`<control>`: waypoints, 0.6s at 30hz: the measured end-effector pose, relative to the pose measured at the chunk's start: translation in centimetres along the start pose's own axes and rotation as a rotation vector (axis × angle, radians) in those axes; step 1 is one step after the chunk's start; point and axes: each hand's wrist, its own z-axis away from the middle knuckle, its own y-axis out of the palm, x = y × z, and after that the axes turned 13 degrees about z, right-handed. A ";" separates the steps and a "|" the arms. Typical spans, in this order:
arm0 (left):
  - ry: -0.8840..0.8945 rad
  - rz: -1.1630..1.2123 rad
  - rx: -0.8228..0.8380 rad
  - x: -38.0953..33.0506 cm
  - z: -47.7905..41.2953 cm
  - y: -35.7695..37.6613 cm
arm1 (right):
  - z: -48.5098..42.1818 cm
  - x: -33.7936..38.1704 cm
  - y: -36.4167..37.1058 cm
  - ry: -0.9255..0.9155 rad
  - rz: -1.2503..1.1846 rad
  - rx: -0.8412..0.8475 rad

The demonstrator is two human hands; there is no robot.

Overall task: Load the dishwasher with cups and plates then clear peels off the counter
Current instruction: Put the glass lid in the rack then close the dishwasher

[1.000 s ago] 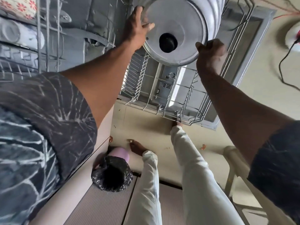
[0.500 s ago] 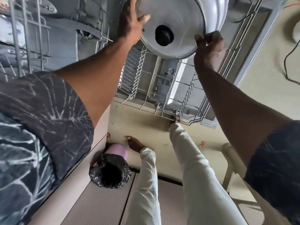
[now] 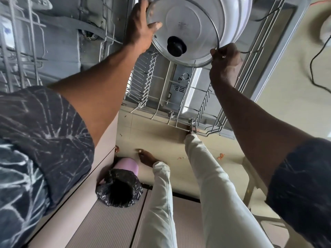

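A round steel lid (image 3: pixel 189 22) with a black knob (image 3: pixel 176 45) is held over the pulled-out lower rack (image 3: pixel 179 104) of the open dishwasher. My left hand (image 3: pixel 141 25) grips the lid's left rim, thumb on its face. At the lower right rim, my right hand (image 3: pixel 224 61) pinches the lid's edge. Behind the lid a pale round vessel (image 3: pixel 240 18) shows, partly hidden. The near part of the rack holds only bare tines.
The upper rack (image 3: pixel 19 51) juts out at the left. A pink bin with a black bag (image 3: pixel 123 185) stands by the cabinet near my feet. Orange peel bits (image 3: pixel 222 155) lie on the floor. A white stool (image 3: pixel 250 176) and a black cable (image 3: pixel 313 56) are at the right.
Both hands keep their hold on the lid, which has shifted slightly up and toward the far end of the rack. My left thumb has slid further onto its face.
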 end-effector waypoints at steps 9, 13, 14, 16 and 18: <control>-0.078 -0.028 -0.009 0.9 0.8 3.4 | -1.6 -1.8 -0.1 0.068 0.195 0.149; -0.056 -0.053 -0.038 1.1 1.4 4.2 | -2.4 -1.6 -0.5 0.073 0.268 0.193; -0.065 -0.063 -0.039 1.0 1.5 4.2 | -2.5 -1.6 -0.6 0.067 0.309 0.212; -0.102 -0.095 -0.037 0.8 1.8 4.3 | -2.5 -1.4 -1.0 0.041 0.416 0.237; -0.147 -0.129 -0.009 0.3 2.2 4.1 | -2.0 -0.8 -1.5 0.034 0.516 0.257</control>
